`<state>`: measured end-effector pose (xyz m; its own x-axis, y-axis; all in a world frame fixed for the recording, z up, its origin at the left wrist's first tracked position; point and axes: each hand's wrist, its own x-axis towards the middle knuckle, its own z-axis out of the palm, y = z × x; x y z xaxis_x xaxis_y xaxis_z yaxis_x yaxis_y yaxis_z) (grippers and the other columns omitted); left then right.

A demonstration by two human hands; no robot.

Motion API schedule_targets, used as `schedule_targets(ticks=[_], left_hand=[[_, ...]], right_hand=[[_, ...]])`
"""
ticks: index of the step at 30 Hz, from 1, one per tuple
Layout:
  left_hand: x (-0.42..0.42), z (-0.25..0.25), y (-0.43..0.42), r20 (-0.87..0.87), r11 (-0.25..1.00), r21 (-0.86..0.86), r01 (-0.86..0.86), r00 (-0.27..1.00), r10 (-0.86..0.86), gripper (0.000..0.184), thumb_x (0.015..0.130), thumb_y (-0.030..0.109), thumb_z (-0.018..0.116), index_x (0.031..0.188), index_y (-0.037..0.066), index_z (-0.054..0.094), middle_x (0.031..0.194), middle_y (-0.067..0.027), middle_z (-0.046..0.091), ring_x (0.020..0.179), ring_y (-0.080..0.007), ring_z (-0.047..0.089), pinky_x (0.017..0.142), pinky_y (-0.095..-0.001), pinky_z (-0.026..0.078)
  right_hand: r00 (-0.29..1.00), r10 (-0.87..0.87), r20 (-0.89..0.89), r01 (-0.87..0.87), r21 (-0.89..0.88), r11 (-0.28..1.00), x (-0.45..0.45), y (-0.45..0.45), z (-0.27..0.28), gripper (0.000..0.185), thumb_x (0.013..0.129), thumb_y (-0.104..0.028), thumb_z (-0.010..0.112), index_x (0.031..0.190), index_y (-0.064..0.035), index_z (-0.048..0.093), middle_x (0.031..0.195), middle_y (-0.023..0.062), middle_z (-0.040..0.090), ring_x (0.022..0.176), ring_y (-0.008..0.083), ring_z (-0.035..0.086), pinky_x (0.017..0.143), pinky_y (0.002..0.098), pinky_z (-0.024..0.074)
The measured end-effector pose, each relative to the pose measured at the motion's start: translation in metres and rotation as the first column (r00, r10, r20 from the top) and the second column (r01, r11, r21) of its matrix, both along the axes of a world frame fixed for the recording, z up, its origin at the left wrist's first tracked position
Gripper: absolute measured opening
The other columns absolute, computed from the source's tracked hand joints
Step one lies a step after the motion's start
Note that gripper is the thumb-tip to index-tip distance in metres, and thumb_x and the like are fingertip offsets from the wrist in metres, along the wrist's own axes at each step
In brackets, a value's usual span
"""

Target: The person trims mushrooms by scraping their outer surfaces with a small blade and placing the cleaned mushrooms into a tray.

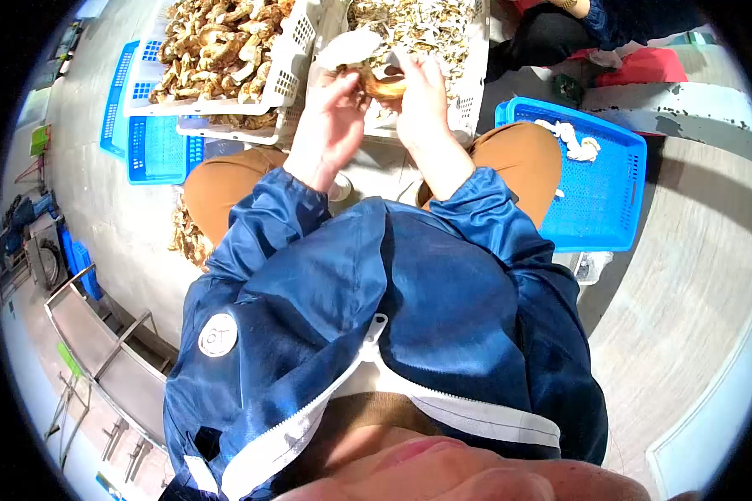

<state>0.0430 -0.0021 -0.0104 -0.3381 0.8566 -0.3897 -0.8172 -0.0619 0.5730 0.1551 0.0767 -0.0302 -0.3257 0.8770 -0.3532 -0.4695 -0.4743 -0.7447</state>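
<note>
Seated in a blue jacket (451, 309), a person works before a white crate of brown mushrooms (226, 46) and a second white crate (474, 50) strewn with pale slices (434, 25); a blue crate (602, 209) with a few white pieces (581, 149) stands beside the right knee. The left hand (336, 125) and right hand (424, 100) both grip a pale-and-brown mushroom (384, 88), raised between them above the second crate's near end.

Your fingers (430, 75) hide part of the brown piece (384, 88) | top edge cuts your mushroom crate (303, 33) and the co-worker's sleeve (643, 18) | your left leg (217, 185) hides part of the brown pile (187, 234)
</note>
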Motion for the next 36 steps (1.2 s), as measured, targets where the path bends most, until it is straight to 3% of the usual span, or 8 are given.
schedule_targets(ticks=[7, 11, 12, 13, 17, 19, 22, 36], left_hand=[[-0.016, 0.012, -0.032, -0.056, 0.938, -0.163, 0.306, 0.946, -0.319, 0.049, 0.099, 0.022, 0.053, 0.144, 0.007, 0.042, 0.145, -0.0126, 0.053, 0.136, -0.0315, 0.05, 0.114, -0.0518, 0.039], [-0.03, 0.013, -0.026, 0.19, 0.891, 0.148, 0.429, 0.872, -0.451, 0.08, 0.1, 0.066, 0.038, 0.151, 0.004, 0.034, 0.147, -0.0209, 0.048, 0.132, -0.0442, 0.051, 0.099, -0.0595, 0.052], [-0.019, 0.03, -0.022, 0.183, 0.887, 0.124, 0.445, 0.868, -0.461, 0.081, 0.099, 0.067, 0.04, 0.15, 0.004, 0.036, 0.143, -0.0209, 0.051, 0.125, -0.0431, 0.055, 0.097, -0.0573, 0.053], [-0.009, 0.048, -0.017, 0.175, 0.883, 0.1, 0.458, 0.866, -0.469, 0.083, 0.098, 0.069, 0.042, 0.149, 0.003, 0.038, 0.138, -0.0209, 0.055, 0.118, -0.0419, 0.06, 0.094, -0.055, 0.055], [-0.02, 0.022, -0.021, 0.371, 0.872, 0.333, 0.359, 0.8, -0.471, 0.071, 0.097, 0.053, 0.055, 0.146, 0.003, 0.045, 0.137, -0.0199, 0.056, 0.109, -0.0365, 0.062, 0.088, -0.0501, 0.057], [-0.025, 0.023, -0.024, 0.376, 0.918, 0.277, 0.284, 0.847, -0.376, 0.06, 0.096, 0.041, 0.059, 0.143, 0.005, 0.051, 0.135, -0.0179, 0.056, 0.109, -0.0339, 0.061, 0.09, -0.0476, 0.055], [-0.03, 0.014, -0.023, 0.394, 0.91, 0.35, 0.221, 0.847, -0.357, 0.059, 0.098, 0.043, 0.057, 0.146, 0.011, 0.049, 0.141, -0.0159, 0.053, 0.119, -0.0323, 0.058, 0.097, -0.0469, 0.051], [-0.02, 0.011, -0.021, 0.37, 0.969, 0.169, 0.179, 0.9, -0.231, 0.047, 0.099, 0.035, 0.056, 0.137, 0.007, 0.054, 0.135, -0.0122, 0.059, 0.12, -0.0267, 0.059, 0.102, -0.0465, 0.049]], right_hand=[[0.942, -0.135, 0.308, -0.174, 0.79, 0.588, 0.03, 0.053, 0.045, 0.017, 0.1, -0.018, 0.066, 0.101, -0.0044, 0.056, 0.076, 0.0016, 0.061, 0.062, 0.0095, 0.058, 0.061, 0.0242, 0.0492], [0.798, 0.046, 0.602, -0.519, 0.646, 0.56, 0.029, 0.038, 0.105, 0.01, 0.095, -0.01, 0.066, 0.095, -0.0038, 0.059, 0.081, 0.0098, 0.065, 0.069, 0.0192, 0.064, 0.063, 0.032, 0.0506], [0.937, -0.073, 0.341, -0.312, 0.912, 0.265, 0.023, 0.04, 0.085, 0.016, 0.098, -0.021, 0.066, 0.099, -0.0069, 0.059, 0.078, 0.0095, 0.066, 0.07, 0.021, 0.071, 0.06, 0.0345, 0.0537], [0.913, 0.075, 0.402, -0.399, 0.837, 0.375, 0.025, 0.033, 0.094, 0.017, 0.096, -0.022, 0.068, 0.099, -0.0078, 0.06, 0.076, 0.0116, 0.065, 0.073, 0.0287, 0.072, 0.06, 0.0398, 0.0539], [0.927, -0.325, 0.189, -0.217, 0.975, -0.051, 0.02, 0.046, 0.091, 0.013, 0.091, -0.015, 0.073, 0.092, -0.0057, 0.064, 0.084, 0.0096, 0.066, 0.074, 0.0217, 0.067, 0.065, 0.0324, 0.0519], [0.846, -0.492, 0.204, -0.204, 0.977, 0.055, 0.036, 0.039, 0.096, 0.011, 0.092, -0.012, 0.074, 0.095, -0.0047, 0.066, 0.089, 0.0007, 0.067, 0.074, 0.0088, 0.061, 0.068, 0.0247, 0.0502], [0.89, 0.056, 0.453, -0.395, 0.704, 0.591, 0.054, 0.01, 0.102, 0.012, 0.087, -0.008, 0.076, 0.095, -0.0008, 0.069, 0.097, 0.0063, 0.069, 0.085, 0.0124, 0.063, 0.076, 0.0258, 0.0497], [0.863, 0.078, 0.499, -0.456, 0.703, 0.546, 0.033, -0.01, 0.062, 0.013, 0.085, -0.012, 0.073, 0.088, -0.001, 0.068, 0.084, 0.012, 0.068, 0.08, 0.0257, 0.07, 0.071, 0.0342, 0.0545]])
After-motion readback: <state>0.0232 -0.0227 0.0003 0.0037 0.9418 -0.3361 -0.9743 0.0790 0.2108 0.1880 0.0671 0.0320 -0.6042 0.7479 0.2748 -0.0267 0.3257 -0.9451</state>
